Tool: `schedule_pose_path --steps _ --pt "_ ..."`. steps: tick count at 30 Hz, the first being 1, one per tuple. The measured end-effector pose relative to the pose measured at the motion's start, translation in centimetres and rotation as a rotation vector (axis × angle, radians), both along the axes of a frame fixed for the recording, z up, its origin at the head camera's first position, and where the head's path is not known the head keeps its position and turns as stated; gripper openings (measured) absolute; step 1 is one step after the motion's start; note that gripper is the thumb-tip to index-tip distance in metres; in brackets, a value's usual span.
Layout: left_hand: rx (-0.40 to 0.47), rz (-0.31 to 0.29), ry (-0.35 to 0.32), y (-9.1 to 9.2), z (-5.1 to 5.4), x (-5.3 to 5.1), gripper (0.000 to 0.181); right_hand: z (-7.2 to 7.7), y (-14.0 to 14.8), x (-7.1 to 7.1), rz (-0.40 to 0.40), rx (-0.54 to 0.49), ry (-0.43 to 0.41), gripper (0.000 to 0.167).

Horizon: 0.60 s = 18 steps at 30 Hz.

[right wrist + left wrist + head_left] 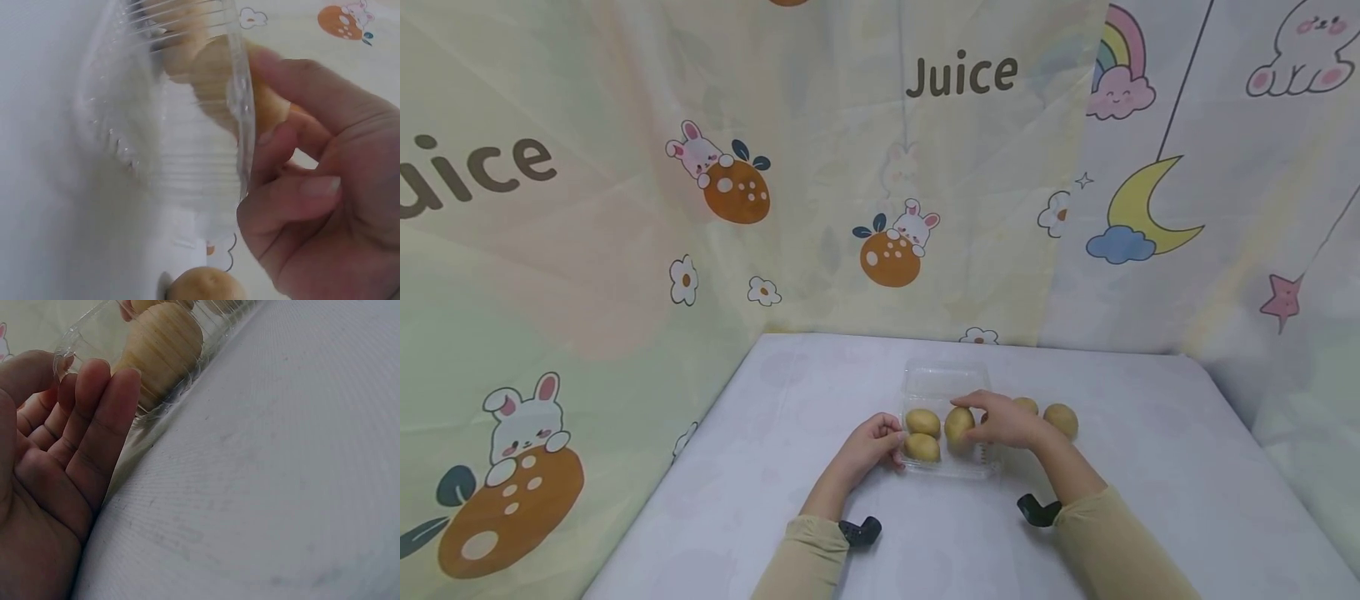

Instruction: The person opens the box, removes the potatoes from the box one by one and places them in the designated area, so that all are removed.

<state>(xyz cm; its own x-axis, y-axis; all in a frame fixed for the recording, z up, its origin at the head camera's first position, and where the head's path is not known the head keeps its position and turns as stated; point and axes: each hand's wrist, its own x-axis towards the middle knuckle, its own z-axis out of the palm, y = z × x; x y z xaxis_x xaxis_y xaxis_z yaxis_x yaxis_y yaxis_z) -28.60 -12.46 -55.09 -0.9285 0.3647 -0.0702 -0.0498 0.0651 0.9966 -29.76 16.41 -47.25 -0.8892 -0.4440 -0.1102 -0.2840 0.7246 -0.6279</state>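
Note:
A clear plastic clamshell box (pixel 955 469) lies on the table with its lid (pixel 943 377) folded back. Two yellowish potatoes (pixel 922 448) sit in its left half. At the box's left edge, the thumb and fingers of my left hand (pixel 867 450) pinch the rim (pixel 62 359). My right hand (pixel 1011 421) grips another potato (pixel 958 427) between thumb and fingers, over the right half of the box. In the right wrist view, this potato (pixel 272 100) shows partly through the clear wall, and whether it touches the bottom I cannot tell.
Right of the box, behind my right wrist, lie a round potato (pixel 1061 422) and one more potato (pixel 1026 405), partly hidden. A white cloth covers the table (pixel 790 417). Printed curtains (pixel 820 167) stand along its back and sides.

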Motion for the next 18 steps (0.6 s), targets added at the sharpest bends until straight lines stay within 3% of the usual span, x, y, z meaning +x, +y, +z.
schedule_pose_path --steps 18 --pt "0.004 0.002 -0.017 0.0 0.0 0.0 0.025 -1.8 4.2 2.1 -0.039 -0.267 0.083 0.064"
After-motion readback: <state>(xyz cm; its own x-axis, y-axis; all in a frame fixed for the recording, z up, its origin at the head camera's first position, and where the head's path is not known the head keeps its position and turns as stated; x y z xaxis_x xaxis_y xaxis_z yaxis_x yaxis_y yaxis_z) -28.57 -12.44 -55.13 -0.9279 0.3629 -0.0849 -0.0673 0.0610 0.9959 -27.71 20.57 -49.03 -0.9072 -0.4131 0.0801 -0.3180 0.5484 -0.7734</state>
